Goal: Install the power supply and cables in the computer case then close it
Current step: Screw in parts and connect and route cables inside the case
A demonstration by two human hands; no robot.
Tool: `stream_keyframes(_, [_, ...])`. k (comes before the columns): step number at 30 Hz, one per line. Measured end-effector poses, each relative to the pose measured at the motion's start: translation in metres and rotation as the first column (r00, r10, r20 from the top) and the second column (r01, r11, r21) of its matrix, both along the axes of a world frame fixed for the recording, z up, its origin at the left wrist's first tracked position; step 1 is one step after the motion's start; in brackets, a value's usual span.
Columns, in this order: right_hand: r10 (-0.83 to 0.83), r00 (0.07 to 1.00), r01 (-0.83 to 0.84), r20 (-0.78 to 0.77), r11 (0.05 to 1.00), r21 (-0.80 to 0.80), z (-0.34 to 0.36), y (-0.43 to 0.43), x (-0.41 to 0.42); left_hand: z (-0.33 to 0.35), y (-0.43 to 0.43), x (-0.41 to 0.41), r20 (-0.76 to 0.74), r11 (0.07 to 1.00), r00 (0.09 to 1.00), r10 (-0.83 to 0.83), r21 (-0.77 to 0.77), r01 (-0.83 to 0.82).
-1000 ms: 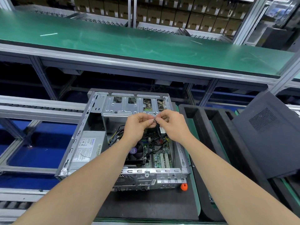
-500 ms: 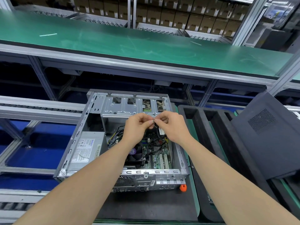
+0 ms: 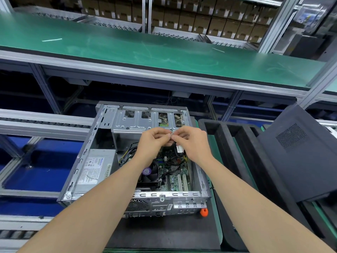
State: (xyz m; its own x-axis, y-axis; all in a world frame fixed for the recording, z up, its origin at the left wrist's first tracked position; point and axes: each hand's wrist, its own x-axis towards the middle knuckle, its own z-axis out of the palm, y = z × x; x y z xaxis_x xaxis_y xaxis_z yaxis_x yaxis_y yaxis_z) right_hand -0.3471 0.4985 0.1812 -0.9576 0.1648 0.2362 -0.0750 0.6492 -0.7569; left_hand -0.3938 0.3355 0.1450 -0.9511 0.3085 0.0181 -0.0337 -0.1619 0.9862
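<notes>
While the computer case (image 3: 83, 162) is lying open-topped on a dark mat (image 3: 164, 232), the power supply (image 3: 94, 168) is sitting inside it against the left wall, label facing up, its coloured leads (image 3: 127, 155) trailing toward the middle. Item in hand: a black cable (image 3: 178, 149) with a white tag, rising from the motherboard (image 3: 177, 180) to the point where both hands are meeting, just below the drive cage (image 3: 142, 121). Left hand (image 3: 155, 141): fingers curled, tips pinching the cable's upper end. Right hand (image 3: 191, 142): likewise curled and pinching, fingertips touching the left's; whether a tie or a connector is sitting between them is too small to tell. Beside the cable, lower down: the cooler fan (image 3: 149, 174), partly under the left forearm. Outward: a small orange object (image 3: 203, 212) lying at the case's near right corner; black foam trays (image 3: 226, 143) to the right; the dark side panel (image 3: 306, 154) leaning across them, well apart from the case, so closing is not yet begun. Beyond: a green shelf (image 3: 164, 52) and stacked cartons (image 3: 200, 19). Risks, as I am judging them: a slack cable drooping into the fan blades; a two-handed tug straining its board-end plug; a loop standing proud of the frame and getting pinched when the panel is going on.
</notes>
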Motion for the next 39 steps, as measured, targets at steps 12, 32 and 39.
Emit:
stream_keyframes(12, [0.105,0.990,-0.060,-0.092,0.914,0.401,-0.006,-0.008,0.004,0.005,-0.004,-0.001,0.057,0.993,0.992,0.117,-0.015,-0.116])
stream_keyframes(32, [0.037,0.994,-0.074,0.099,0.914,0.399,-0.002,-0.006,0.004,0.003,-0.027,0.002,0.147,0.953,0.943,0.298,-0.111,-0.284])
stream_keyframes(39, [0.001,0.997,-0.031,0.074,0.913,0.406,-0.005,-0.005,0.003,0.003,-0.025,0.004,0.030,0.910,0.932,0.360,-0.231,-0.344])
